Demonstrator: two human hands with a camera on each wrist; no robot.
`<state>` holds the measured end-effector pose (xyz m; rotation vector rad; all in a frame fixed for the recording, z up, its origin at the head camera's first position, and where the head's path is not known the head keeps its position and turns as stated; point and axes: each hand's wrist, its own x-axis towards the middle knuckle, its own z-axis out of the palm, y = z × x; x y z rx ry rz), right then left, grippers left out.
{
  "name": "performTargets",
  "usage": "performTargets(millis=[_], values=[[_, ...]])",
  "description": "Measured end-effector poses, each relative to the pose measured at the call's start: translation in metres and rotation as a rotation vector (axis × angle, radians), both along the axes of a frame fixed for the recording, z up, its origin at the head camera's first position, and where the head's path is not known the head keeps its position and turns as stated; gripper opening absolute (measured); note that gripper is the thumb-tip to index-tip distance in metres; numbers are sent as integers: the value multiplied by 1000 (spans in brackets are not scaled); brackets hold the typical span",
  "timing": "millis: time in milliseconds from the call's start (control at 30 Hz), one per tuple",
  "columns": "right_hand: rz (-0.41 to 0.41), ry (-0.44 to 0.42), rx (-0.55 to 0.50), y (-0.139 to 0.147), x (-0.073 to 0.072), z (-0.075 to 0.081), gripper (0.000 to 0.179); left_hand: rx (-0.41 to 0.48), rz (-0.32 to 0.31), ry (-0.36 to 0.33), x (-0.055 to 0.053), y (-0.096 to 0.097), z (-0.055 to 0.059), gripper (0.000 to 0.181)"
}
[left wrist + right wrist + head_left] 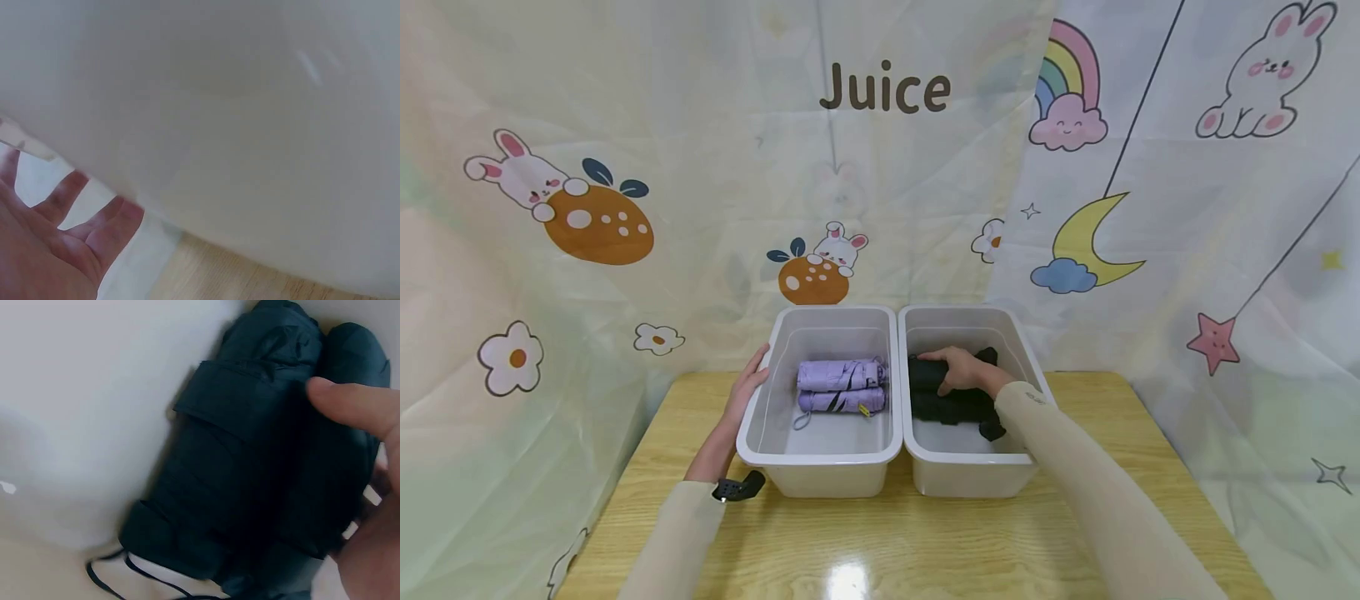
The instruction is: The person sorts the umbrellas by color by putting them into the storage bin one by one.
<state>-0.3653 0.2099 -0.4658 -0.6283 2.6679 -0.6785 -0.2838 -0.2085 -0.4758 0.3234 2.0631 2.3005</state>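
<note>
Two folded black umbrellas lie side by side in the right-hand bin [970, 458]. My right hand [958, 368] grips the farther black umbrella [925, 375], with the thumb on one side and the fingers around the other, as the right wrist view shows. Beside it rests the nearer black umbrella [219, 456], its strap wrapped round and a cord loop at one end. My left hand [742, 400] touches the outer left side of the left-hand bin [820, 460] with extended fingers. Inside that bin lie two folded purple umbrellas, a farther one [835, 375] and a nearer one [842, 402].
Both pale grey bins stand against each other on a wooden table [850, 542]. A printed cloth [715, 208] with cartoon rabbits hangs behind the table and along its sides. A black band [739, 487] sits on the left wrist.
</note>
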Motion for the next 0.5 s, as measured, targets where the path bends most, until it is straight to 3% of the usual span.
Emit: performTargets(millis=[200, 367, 500], values=[[103, 28, 142, 4, 0, 15, 89, 30, -1, -2, -2, 4, -2, 55], [147, 97, 200, 17, 6, 48, 75, 18, -21, -3, -8, 7, -2, 55], [178, 177, 262, 31, 21, 75, 60, -41, -11, -22, -7, 3, -6, 53]])
